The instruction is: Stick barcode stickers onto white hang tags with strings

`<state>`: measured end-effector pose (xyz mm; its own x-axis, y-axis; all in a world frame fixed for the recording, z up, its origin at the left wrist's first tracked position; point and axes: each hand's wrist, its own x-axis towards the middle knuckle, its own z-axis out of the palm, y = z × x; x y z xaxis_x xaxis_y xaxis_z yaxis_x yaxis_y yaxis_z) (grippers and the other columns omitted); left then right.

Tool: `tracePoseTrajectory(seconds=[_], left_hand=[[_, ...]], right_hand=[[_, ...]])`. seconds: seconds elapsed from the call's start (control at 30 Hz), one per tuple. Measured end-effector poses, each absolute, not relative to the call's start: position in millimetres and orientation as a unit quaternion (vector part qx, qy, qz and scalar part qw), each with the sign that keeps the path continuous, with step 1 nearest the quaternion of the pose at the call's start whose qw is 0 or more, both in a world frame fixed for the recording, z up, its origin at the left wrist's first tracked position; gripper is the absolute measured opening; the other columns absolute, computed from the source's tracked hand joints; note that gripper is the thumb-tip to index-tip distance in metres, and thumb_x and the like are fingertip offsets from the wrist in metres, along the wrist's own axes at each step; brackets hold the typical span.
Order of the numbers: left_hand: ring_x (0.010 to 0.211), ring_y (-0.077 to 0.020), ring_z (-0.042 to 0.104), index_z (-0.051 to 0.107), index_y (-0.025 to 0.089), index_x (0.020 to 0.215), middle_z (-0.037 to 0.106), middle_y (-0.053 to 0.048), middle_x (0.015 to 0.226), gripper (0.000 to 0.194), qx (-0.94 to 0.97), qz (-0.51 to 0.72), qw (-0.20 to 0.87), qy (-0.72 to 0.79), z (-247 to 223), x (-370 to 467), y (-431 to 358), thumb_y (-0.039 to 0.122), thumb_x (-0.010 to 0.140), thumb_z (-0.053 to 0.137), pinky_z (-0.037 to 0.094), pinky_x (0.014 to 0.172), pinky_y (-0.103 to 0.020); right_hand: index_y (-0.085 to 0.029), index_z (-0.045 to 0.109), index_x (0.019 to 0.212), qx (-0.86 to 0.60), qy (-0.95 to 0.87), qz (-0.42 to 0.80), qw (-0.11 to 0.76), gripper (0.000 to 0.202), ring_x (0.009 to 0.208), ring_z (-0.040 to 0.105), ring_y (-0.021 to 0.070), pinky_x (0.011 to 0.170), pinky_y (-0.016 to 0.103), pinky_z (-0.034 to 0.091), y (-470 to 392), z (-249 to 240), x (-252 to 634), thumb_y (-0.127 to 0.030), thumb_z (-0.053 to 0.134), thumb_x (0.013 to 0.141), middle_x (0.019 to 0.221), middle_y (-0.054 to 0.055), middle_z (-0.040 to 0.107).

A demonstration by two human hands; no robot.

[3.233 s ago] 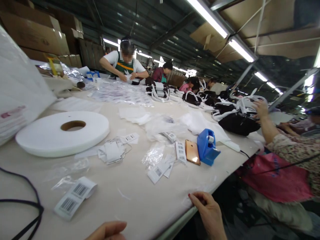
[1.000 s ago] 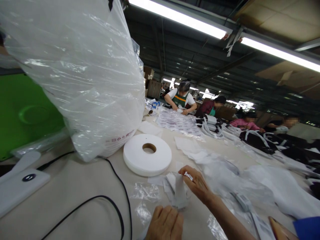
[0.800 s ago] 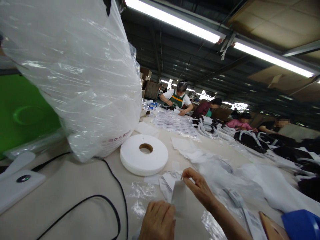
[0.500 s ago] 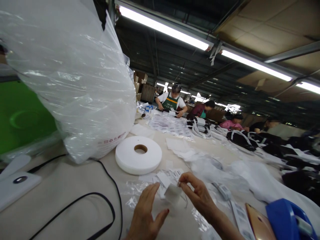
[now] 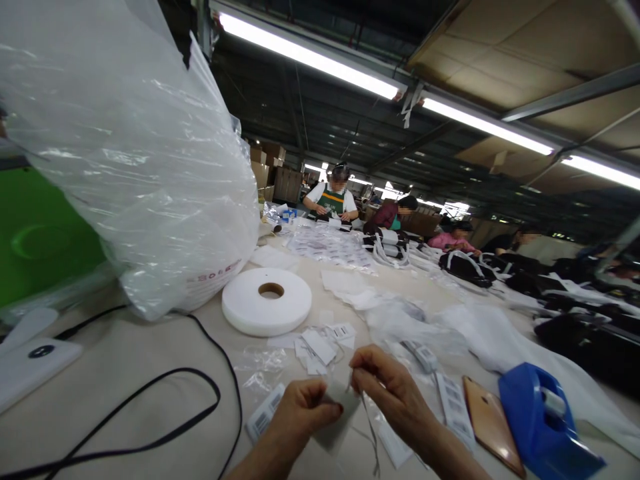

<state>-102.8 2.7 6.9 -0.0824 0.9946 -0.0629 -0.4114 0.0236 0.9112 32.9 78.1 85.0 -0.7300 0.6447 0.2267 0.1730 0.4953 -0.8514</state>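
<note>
Both my hands meet low in the middle over the table (image 5: pixel 150 360). My left hand (image 5: pixel 300 413) and my right hand (image 5: pixel 387 393) pinch the same small white tag (image 5: pixel 340 407) between their fingertips, a thin string hanging from it. Just beyond the hands lies a loose heap of white barcode tags (image 5: pixel 320 343) and small clear plastic sleeves (image 5: pixel 260 367). A barcode tag (image 5: pixel 264 419) lies flat by my left wrist.
A white tape roll (image 5: pixel 267 308) lies past the tags, a big clear plastic bag (image 5: pixel 125 167) bulks at left, and a black cable (image 5: pixel 150 400) loops across. A gold phone (image 5: pixel 487 423) and blue tape dispenser (image 5: pixel 540 427) sit at right. Several co-workers handle black bags (image 5: pixel 465 267) farther along.
My right hand lifted a tag from the heap and drew it nearer; my left hand, open half a second ago, has closed on it. The view swung left, away from the table's right edge.
</note>
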Motion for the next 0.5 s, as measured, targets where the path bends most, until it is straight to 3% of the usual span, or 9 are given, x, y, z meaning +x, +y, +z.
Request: tracePoseTrajectory(seconds=[0.17,0.3,0.4,0.5], left_hand=[[0.052,-0.0158,0.059,0.066,0.013,0.068,0.067,-0.003,0.057,0.032,0.297,0.581,0.631,0.418,11,-94,-12,0.039,0.054,0.078,0.041,0.053,-0.025],[0.05,-0.0177,0.06,0.067,0.012,0.07,0.068,-0.005,0.057,0.034,0.279,0.565,0.643,0.436,14,-94,-21,0.037,0.052,0.08,0.043,0.051,-0.026],[0.048,-0.0179,0.061,0.067,0.012,0.068,0.068,-0.004,0.056,0.032,0.276,0.553,0.649,0.444,16,-95,-25,0.036,0.051,0.08,0.042,0.049,-0.025],[0.048,-0.0162,0.06,0.067,0.013,0.067,0.067,-0.003,0.056,0.031,0.273,0.546,0.654,0.447,18,-95,-31,0.036,0.051,0.08,0.042,0.05,-0.024]], right_hand=[[-0.018,0.056,0.076,-0.26,-0.659,0.649,0.278,0.014,0.049,0.043,0.0081,0.048,0.021,0.033,76,80,50,-0.03,0.063,0.073,0.053,-0.006,0.05],[-0.018,0.061,0.084,-0.226,-0.538,0.782,0.22,0.017,0.042,0.037,0.0041,0.044,0.019,0.025,73,79,71,-0.026,0.069,0.072,0.048,-0.008,0.046],[-0.017,0.063,0.086,-0.207,-0.522,0.805,0.189,0.019,0.042,0.036,0.0033,0.044,0.019,0.024,72,81,89,-0.026,0.07,0.07,0.049,-0.008,0.045],[-0.018,0.063,0.088,-0.255,-0.585,0.754,0.157,0.034,0.048,0.037,0.0044,0.045,0.018,0.026,73,86,105,-0.021,0.078,0.057,0.056,-0.008,0.046]])
